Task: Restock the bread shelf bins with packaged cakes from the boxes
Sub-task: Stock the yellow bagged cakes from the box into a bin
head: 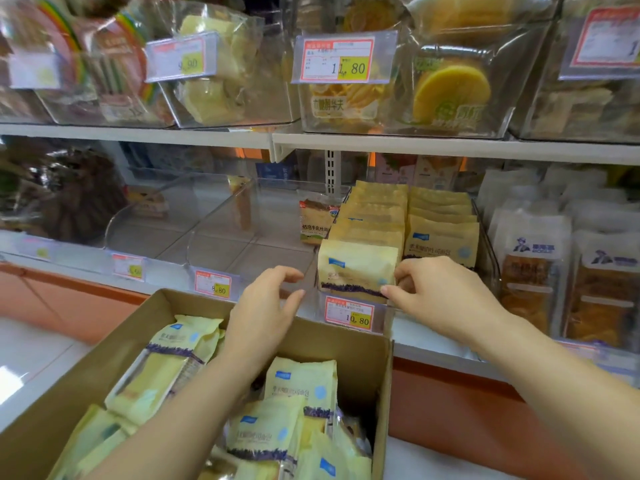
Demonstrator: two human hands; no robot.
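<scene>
The lower right corner of the front pale-yellow packaged cake is pinched by the right hand. The left hand is held open, fingers loosely bent, just beside it. The cake is stood upright at the front of a clear plastic shelf bin — more like it are seen in the brown cardboard box below.

1. Box packs: pale yellow, with a purple band low down, a blue label and a light-blue dot.
2. Bin packs: cream-yellow, with the same purple band and blue label.
3. Box: plain brown card.
4. Price tags: white, red-edged, with a yellow patch and black figures.
5. Shelf: white. Panel beneath: orange.
6. Bins: clear.
7. Round cake: orange-yellow, with green print on its wrap.
8. Top-left pack: rainbow stripes.
9. Right packs: white tops with a blue figure, brown bread below.
</scene>
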